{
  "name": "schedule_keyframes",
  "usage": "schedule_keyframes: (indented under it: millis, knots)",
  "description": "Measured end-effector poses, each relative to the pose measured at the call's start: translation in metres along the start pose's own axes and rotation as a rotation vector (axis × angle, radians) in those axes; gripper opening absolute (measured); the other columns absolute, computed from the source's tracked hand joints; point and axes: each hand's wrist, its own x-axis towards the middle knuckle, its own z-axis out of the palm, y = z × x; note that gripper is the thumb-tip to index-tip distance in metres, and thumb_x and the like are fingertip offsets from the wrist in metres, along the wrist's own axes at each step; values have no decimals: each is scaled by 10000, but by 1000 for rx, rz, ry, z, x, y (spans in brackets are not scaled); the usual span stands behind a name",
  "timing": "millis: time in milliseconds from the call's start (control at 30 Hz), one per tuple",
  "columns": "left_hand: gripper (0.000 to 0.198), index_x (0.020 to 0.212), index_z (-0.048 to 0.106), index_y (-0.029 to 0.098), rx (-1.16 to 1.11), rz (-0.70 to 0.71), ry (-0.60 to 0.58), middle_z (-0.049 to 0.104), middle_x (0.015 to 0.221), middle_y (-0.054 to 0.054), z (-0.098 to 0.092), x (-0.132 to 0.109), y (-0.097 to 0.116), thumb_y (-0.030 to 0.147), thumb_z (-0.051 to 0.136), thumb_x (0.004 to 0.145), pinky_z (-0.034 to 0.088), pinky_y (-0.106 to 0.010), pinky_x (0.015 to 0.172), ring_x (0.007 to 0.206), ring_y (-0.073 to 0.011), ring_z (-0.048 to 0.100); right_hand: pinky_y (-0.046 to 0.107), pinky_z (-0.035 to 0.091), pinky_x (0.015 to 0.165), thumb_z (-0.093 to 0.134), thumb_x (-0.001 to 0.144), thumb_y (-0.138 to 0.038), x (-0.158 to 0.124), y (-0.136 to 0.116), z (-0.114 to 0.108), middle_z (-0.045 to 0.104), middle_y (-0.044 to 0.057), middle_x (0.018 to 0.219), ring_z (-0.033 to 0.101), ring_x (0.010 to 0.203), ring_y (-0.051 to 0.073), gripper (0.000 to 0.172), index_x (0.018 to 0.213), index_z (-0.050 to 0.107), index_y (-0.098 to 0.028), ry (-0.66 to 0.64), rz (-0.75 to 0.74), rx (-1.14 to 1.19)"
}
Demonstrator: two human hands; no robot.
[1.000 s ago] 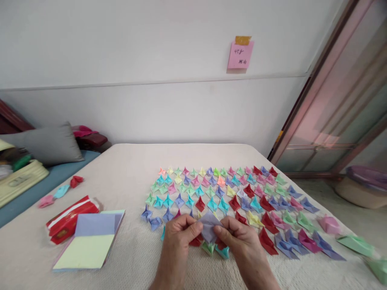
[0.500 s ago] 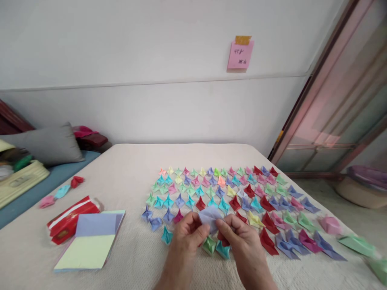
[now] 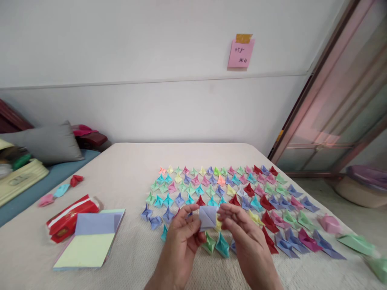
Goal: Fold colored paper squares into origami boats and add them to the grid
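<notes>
Both of my hands pinch one small lavender folded paper (image 3: pixel 208 218) above the cream bedspread (image 3: pixel 130 177). My left hand (image 3: pixel 181 237) grips its left edge with thumb and fingers. My right hand (image 3: pixel 244 237) grips its right edge, fingers curled. Just beneath the hands lie a green folded piece (image 3: pixel 209 243) and a teal one (image 3: pixel 222 245). Beyond them, rows of several small folded paper shapes (image 3: pixel 223 189) in many colours cover the bedspread.
A stack of coloured paper sheets (image 3: pixel 90 237) and a red packet (image 3: pixel 68 219) lie at the left. Loose folded pieces (image 3: pixel 62 190) rest on a blue mat by a grey pillow (image 3: pixel 48 143). A pink note (image 3: pixel 240 52) hangs on the wall. Larger folded boats (image 3: pixel 356 243) lie at the right.
My hands have lifted the lavender paper a little higher and it now looks flatter, squarer. The green and teal pieces beneath are more exposed.
</notes>
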Motion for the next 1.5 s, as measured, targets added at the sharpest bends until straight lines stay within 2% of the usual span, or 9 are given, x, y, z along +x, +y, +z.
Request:
schedule_keyframes:
  millis: [100, 200, 267, 367, 533, 733, 833, 1300, 1500]
  knots:
    - [320, 1066, 646, 166, -69, -151, -72, 654, 808, -21, -2, -1, 1, 139, 753, 766, 432, -185, 555, 558, -65, 545, 362, 421, 942, 726, 759, -286, 2, -5, -1, 583, 41, 1368, 486, 1258, 278, 429, 1181, 676, -339, -138, 50, 2]
    - [323, 1070, 661, 159, -86, -291, -115, 643, 763, -9, -3, -1, -2, 105, 736, 760, 406, -163, 530, 515, -42, 519, 397, 388, 981, 720, 729, -275, 1, -12, 1, 535, 52, 1425, 408, 1336, 319, 221, 946, 765, -294, -220, 24, -60]
    - [283, 1051, 678, 164, -26, -326, -143, 613, 680, 6, -4, -1, -3, 133, 722, 773, 395, -172, 514, 508, -59, 516, 402, 402, 947, 719, 738, -287, 1, -14, 3, 590, 76, 1347, 471, 1270, 329, 54, 745, 752, -245, -228, 24, -81]
    - [156, 913, 713, 146, 213, -212, -119, 614, 673, -11, -6, 1, 0, 247, 727, 796, 417, -207, 545, 559, -95, 542, 358, 442, 816, 699, 767, -289, 3, -15, 2, 693, 71, 1043, 606, 968, 260, 81, 730, 719, -220, -239, 52, -49]
    - [302, 926, 720, 152, 440, 34, -63, 632, 692, -18, -6, 1, 12, 439, 674, 843, 400, -215, 578, 610, -111, 534, 254, 389, 580, 670, 765, -255, 6, -12, 0, 560, -27, 609, 501, 585, 137, 119, 667, 660, -188, -273, 135, -68]
    - [205, 702, 698, 139, 603, 87, -46, 555, 549, 20, -2, 2, 10, 335, 760, 702, 320, -211, 477, 486, -90, 433, 229, 356, 502, 700, 726, -267, 4, -11, 6, 548, -36, 589, 462, 530, 110, 99, 715, 668, -174, -272, 154, -139]
    - [166, 733, 702, 148, 605, 117, -55, 611, 609, 4, -3, 3, 8, 289, 767, 674, 363, -216, 515, 540, -110, 499, 224, 354, 475, 699, 720, -267, 2, -9, 10, 550, -32, 584, 467, 517, 107, 105, 718, 663, -169, -282, 164, -149]
    - [226, 604, 633, 160, 678, 130, -17, 449, 487, 68, -7, 5, 12, 320, 762, 698, 247, -213, 464, 443, -61, 302, 224, 328, 435, 685, 744, -478, -1, -12, 19, 471, -51, 505, 432, 447, 93, 343, 633, 582, -170, -245, 177, -253]
    - [265, 589, 587, 165, 662, 125, 57, 466, 496, 59, -7, 4, 11, 344, 737, 714, 243, -210, 449, 453, -72, 339, 215, 355, 452, 725, 724, -405, -1, -8, 19, 508, -47, 538, 453, 472, 94, 270, 672, 606, -169, -307, 193, -173]
